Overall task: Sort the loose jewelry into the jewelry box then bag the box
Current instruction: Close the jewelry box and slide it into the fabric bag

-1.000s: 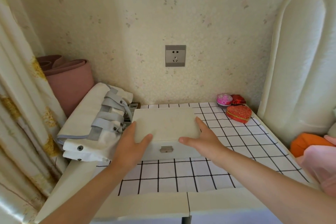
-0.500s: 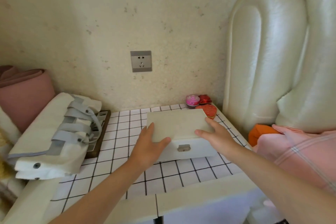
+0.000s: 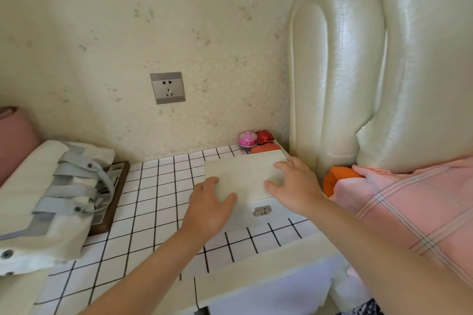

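The white jewelry box point(image 3: 243, 174) stands closed on the grid-patterned table point(image 3: 158, 202), at its right side, with its metal clasp point(image 3: 262, 210) facing me. My left hand point(image 3: 210, 208) grips the box's front left corner, thumb on the lid. My right hand point(image 3: 294, 186) holds the right end, with fingers lying over the lid. The white bag point(image 3: 48, 202) with grey straps lies folded at the table's left end. No loose jewelry is in view.
A dark tray point(image 3: 116, 186) pokes out from under the bag. A pink round box point(image 3: 247, 138), a red box point(image 3: 265, 136) and a red heart box point(image 3: 266, 148) sit in the back right corner, just behind the jewelry box. A padded headboard point(image 3: 337, 84) and pink bedding point(image 3: 409, 207) border the right.
Both hands have moved the jewelry box from beside the bag to the right side of the table, up against the heart box. My view has turned right.
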Tool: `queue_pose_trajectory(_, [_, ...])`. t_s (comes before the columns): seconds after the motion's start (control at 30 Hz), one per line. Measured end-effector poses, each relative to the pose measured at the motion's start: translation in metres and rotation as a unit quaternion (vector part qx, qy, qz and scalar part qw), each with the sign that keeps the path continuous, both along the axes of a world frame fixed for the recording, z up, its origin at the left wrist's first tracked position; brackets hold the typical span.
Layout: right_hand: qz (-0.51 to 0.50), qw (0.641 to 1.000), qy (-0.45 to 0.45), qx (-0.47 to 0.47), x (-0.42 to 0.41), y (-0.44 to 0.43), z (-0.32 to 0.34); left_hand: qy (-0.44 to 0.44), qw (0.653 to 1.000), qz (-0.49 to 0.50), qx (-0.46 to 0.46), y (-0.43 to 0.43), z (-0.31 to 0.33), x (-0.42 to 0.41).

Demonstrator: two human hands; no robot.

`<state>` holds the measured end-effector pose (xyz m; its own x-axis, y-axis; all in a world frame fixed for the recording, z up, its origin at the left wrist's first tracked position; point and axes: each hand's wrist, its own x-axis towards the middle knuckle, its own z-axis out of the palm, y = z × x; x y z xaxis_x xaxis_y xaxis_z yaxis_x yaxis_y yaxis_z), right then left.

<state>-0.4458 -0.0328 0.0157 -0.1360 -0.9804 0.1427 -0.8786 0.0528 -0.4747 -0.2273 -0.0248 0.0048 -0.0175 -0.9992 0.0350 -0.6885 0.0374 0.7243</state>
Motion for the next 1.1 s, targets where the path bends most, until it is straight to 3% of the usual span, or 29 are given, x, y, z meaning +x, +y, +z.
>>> queue_pose_trajectory(0.13, [0.066, 0.997, 0.045, -0.016, 0.029, -0.002, 0.013, -0.018, 0.999, 0.013, -0.029, -0.008, 0.010, 0.011])
queue_pose_trajectory(0.37, [0.189, 0.981, -0.005, -0.044, 0.105, -0.009, 0.035, -0.093, 0.992, 0.027, -0.078, -0.014, 0.029, 0.059])
queue_pose_trajectory(0.53, [0.260, 0.963, -0.067, -0.013, 0.180, -0.019, 0.033, -0.189, 0.972, 0.068, -0.126, -0.014, 0.041, 0.123])
queue_pose_trajectory(0.87, [0.356, 0.922, -0.141, 0.056, 0.335, -0.026, 0.012, -0.301, 0.923, 0.236, -0.045, 0.001, 0.043, 0.291])
queue_pose_trajectory(1.03, [0.397, 0.913, -0.069, 0.064, 0.392, -0.030, 0.006, -0.308, 0.903, 0.296, -0.044, 0.008, 0.035, 0.339])
queue_pose_trajectory(1.1, [0.396, 0.917, -0.022, 0.046, 0.404, -0.033, 0.005, -0.246, 0.917, 0.312, -0.032, 0.005, 0.037, 0.347])
